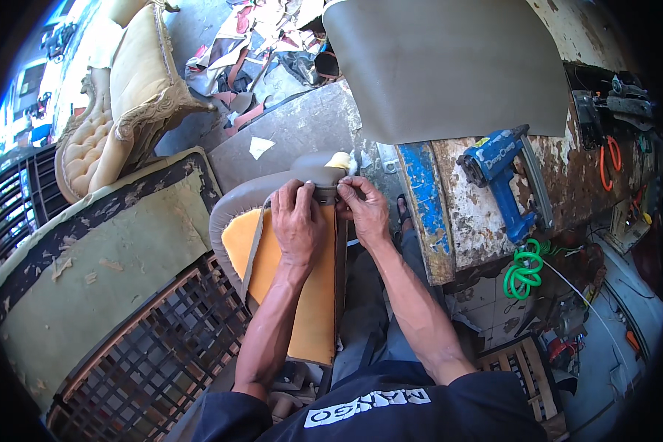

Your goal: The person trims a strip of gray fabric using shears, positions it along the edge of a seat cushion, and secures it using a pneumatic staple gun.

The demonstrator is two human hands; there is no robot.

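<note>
An upholstered furniture part stands upright between my arms, with a bare orange foam panel (311, 320) and a grey-brown cover (228, 210) wrapped round its curved edge. My left hand (296, 225) lies over the upper end, its fingers curled and closed on the cover's edge. Close beside it, my right hand (366, 212) pinches the same cover at the corner between thumb and fingers. A narrow loose strip (253, 254) of matching material hangs down across the foam left of my left wrist. White stuffing (340, 160) pokes out just beyond my fingertips.
On the worn workbench (464, 221) at right lie a blue staple gun (502, 180), a grey-brown sheet (449, 66) and orange-handled scissors (608, 166). A green coiled hose (523, 274) hangs off it. Left are a webbed frame (136, 239) and cream sofa (140, 66); scraps (254, 62) litter the floor.
</note>
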